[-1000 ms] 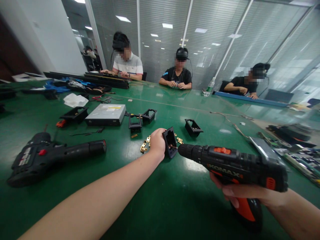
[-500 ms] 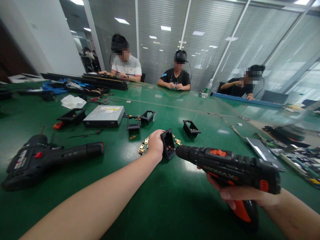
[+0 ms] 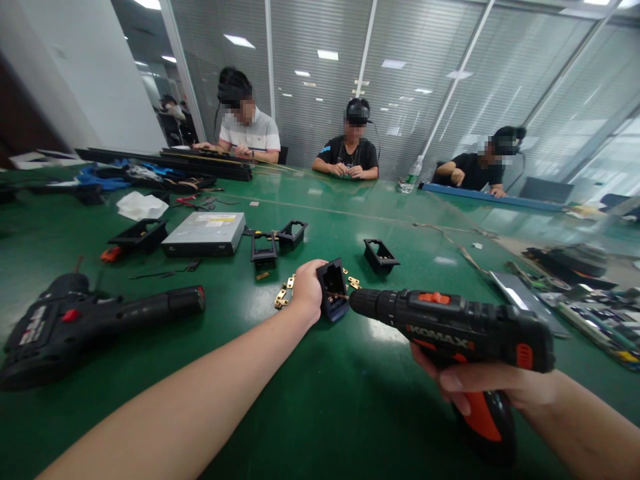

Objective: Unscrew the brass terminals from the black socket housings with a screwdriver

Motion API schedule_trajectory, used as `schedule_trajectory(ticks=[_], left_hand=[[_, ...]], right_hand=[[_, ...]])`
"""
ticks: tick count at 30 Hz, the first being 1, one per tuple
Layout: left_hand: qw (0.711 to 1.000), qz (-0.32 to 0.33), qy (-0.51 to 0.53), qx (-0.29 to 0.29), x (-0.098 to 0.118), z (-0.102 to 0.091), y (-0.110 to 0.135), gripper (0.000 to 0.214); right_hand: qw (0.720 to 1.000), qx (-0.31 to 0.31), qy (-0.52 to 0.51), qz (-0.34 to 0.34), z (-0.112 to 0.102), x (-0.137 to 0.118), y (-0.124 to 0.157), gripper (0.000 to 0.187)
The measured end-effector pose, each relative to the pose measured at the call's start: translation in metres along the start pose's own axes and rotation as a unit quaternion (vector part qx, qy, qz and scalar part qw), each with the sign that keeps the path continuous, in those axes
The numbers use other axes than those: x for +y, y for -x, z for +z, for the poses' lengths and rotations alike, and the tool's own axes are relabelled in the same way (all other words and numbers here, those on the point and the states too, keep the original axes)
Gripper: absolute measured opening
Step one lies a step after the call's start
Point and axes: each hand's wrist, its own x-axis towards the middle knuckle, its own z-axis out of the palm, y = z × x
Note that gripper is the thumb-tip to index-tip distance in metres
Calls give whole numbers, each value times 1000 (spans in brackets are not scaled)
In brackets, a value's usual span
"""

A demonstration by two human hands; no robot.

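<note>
My left hand (image 3: 307, 288) is closed around a small black plastic frame (image 3: 336, 308), held tilted with its hollow side facing right. In my right hand (image 3: 475, 383) is a black and orange cordless drill (image 3: 440, 323), gripped by its handle. The drill's bit points left into the hollow of the frame; whether its tip touches a screw is too small to tell. Small brass plates (image 3: 281, 297) lie on the table to the left of my left hand, and several more brass plates (image 3: 353, 282) lie just beyond the frame.
Another black frame (image 3: 380, 257) lies right of centre, two more at the left beside a grey disc drive (image 3: 205, 233). A second cordless drill (image 3: 65, 333) lies at the left. Circuit boards (image 3: 600, 313) are piled at the right. Three people sit across the green table (image 3: 280, 413).
The drill and the frame have shifted very slightly, and the drill has levelled a little. The view has moved slightly. Both hands keep their holds.
</note>
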Motion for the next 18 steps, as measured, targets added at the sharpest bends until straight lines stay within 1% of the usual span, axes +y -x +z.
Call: schedule_trajectory(ticks=[2,4,5,6,8,9,10,11,12,13,15,18], left_hand=[[999,-46,18,-1,4,2,1,14],[997,-67,28,-3,8,3,2,14],[997,-77,25,-10,10,4,3,14],[997,-81,18,-5,11,4,3,14],[994,-107,-2,-13,14,5,3,15],[991,-131,-7,-24,14,6,3,17],[989,-144,-10,-32,15,6,3,17],[990,-137,-11,-29,15,7,2,16],[991,-126,-13,-31,15,7,2,15],[993,-111,-17,-35,15,7,1,14],[995,-92,-28,-32,15,8,1,14],[996,-77,-43,-15,15,9,1,15]], right_hand=[[1000,6,-25,-12,1,8,-1,36],[999,8,-45,-12,5,13,0,37],[999,4,-42,-1,9,13,1,37],[999,-6,-43,7,13,12,2,38],[1000,6,-9,14,24,5,5,35],[1000,19,-15,17,28,1,6,49],[999,18,-37,15,32,-3,6,75],[999,10,-44,14,34,-7,6,93],[999,13,-40,8,35,-9,6,102],[1000,6,-30,-3,35,-11,5,106],[999,-5,-3,-38,33,-13,4,103],[993,14,-34,-112,32,-12,2,103]])
